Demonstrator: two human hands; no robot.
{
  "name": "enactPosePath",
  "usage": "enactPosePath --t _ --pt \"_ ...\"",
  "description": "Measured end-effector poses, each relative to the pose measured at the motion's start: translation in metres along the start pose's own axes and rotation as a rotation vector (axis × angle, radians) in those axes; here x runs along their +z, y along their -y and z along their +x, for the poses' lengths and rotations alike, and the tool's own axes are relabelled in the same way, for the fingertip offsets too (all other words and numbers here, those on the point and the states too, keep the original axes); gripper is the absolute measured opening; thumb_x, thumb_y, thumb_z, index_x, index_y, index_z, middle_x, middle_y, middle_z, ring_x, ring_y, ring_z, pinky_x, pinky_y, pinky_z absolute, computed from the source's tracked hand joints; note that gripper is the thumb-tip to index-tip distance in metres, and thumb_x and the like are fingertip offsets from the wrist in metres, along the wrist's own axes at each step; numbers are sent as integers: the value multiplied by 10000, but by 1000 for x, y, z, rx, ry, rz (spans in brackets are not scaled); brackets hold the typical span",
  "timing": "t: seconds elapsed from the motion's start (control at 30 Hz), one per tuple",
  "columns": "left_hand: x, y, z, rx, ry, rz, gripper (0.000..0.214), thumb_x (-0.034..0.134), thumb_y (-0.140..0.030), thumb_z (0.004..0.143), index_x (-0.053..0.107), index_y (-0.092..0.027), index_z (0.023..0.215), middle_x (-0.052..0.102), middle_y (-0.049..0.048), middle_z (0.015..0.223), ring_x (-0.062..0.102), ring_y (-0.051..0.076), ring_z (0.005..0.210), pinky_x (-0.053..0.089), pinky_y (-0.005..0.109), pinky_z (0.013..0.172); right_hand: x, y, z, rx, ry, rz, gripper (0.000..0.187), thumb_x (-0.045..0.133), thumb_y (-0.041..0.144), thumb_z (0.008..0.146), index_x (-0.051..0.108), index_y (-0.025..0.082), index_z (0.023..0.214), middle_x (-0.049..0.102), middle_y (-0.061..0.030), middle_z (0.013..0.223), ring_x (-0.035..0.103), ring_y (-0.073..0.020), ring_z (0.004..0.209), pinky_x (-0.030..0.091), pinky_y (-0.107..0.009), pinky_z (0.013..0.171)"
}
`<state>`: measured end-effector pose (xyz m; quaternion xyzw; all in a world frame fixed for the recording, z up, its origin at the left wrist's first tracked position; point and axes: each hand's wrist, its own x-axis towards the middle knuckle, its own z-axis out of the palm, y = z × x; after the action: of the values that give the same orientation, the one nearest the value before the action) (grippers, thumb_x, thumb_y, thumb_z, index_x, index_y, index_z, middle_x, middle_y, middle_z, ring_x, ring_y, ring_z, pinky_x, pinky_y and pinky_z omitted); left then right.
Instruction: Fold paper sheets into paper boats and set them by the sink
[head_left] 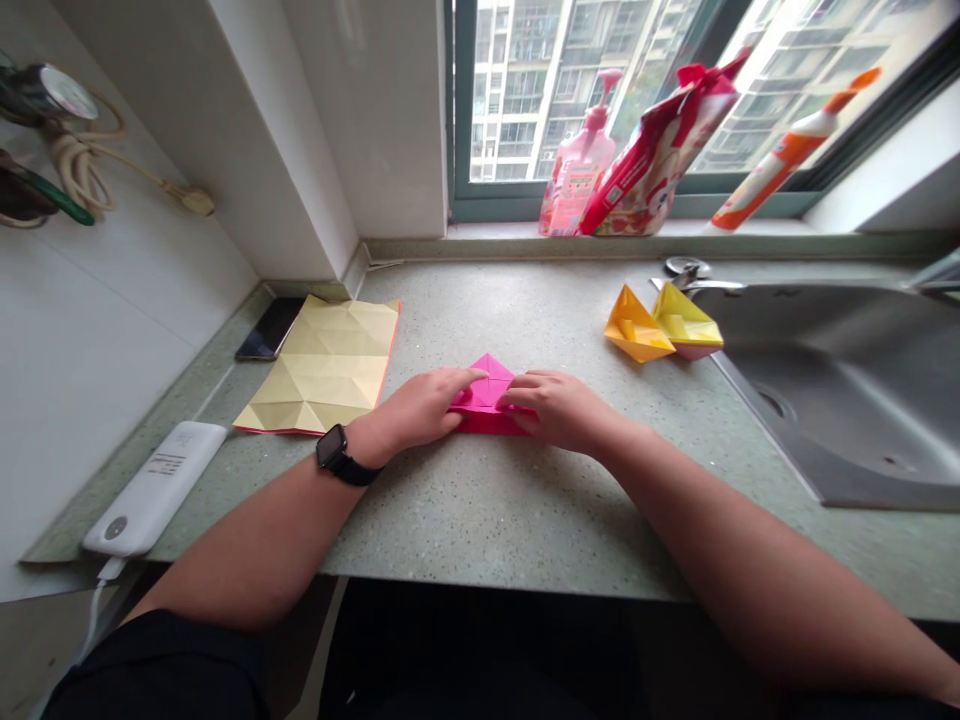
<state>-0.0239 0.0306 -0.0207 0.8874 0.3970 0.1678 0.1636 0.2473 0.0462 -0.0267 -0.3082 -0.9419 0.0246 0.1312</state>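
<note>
A folded sheet of magenta origami paper (pixel 487 398) lies on the speckled green stone countertop (pixel 525 510), its peak pointing away from me. My left hand (pixel 420 408) holds its left side, with the fingers across the top. My right hand (pixel 555 410) holds the right side, and its fingertips nearly meet those of the left hand. The hands hide much of the paper's lower part. A creased pale yellow paper sheet (pixel 322 365) with a pink underside lies flat just left of my left hand.
Two folded paper boats (pixel 637 325) (pixel 686 320) stand at right, beside a steel sink (pixel 832 390) and its tap (pixel 697 285). A phone (pixel 270 328) and a white power bank (pixel 154 488) lie at left. Bottles and a bag (pixel 660 150) stand on the windowsill.
</note>
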Motion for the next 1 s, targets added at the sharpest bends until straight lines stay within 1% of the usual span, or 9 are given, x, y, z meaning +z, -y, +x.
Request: enactPosePath --t 0.1,0.17,0.27,0.4,0.5,0.63,0.77,0.9,1.0 --pt "-2 2 -1 -11 2 -24 723 671 -144 928 495 -196 1627 783 109 1261 751 252 1089 605 397 982 -1 0 0 7 3 9 284 689 151 951 824 263 1174 847 -67 1079 778 -244 950 582 -397 920" --pt "-3 3 0 -4 6 -29 709 688 -167 932 503 -202 1616 795 95 1209 758 242 1038 604 378 950 -1 0 -1 17 7 17 342 703 150 939 816 280 1235 855 -57 1095 783 -242 968 583 -394 938" --pt "-5 5 1 -3 14 -23 683 670 -157 935 519 -207 1599 799 86 1195 761 233 1010 598 355 918 -3 -3 -2 38 11 21 360 708 160 945 821 294 1260 861 -52 1056 789 -239 943 586 -383 916" --pt "-6 5 2 -45 6 -4 647 618 -162 974 510 -201 1611 801 96 1185 765 246 1005 598 360 894 -6 -5 -1 87 15 4 375 679 168 974 811 263 1312 859 -79 1015 791 -251 922 588 -393 906" --pt "-5 4 3 -93 -34 33 636 602 -199 1016 475 -198 1639 807 89 1101 764 247 943 599 365 864 -8 -6 0 146 10 -7 399 664 162 981 788 238 1353 858 -92 1043 792 -246 927 588 -387 902" --pt "-3 5 4 -128 -77 77 664 601 -191 1023 432 -193 1665 806 89 1084 761 243 943 595 356 857 -4 -7 0 225 -10 -23 390 653 167 991 779 232 1354 858 -91 1056 788 -247 936 587 -379 871" --pt "-3 7 6 -125 -83 76 651 594 -179 1025 441 -179 1657 803 94 1097 752 236 952 590 354 866 0 -10 0 253 -40 -25 395 657 167 981 773 254 1348 861 -74 1121 793 -245 979 594 -377 882" --pt "-3 10 8 -142 -109 115 621 615 -166 1012 493 -163 1621 794 84 1032 732 237 936 577 387 923 2 -13 1 286 -49 -21 377 665 154 968 791 256 1308 858 -73 1166 800 -257 1034 606 -396 924" --pt "-3 12 9 -172 -131 154 573 642 -204 1021 539 -165 1583 788 71 1000 715 242 933 556 422 978 3 -15 1 307 -59 -21 365 662 150 964 800 267 1281 858 -61 1164 799 -256 1039 609 -401 935"
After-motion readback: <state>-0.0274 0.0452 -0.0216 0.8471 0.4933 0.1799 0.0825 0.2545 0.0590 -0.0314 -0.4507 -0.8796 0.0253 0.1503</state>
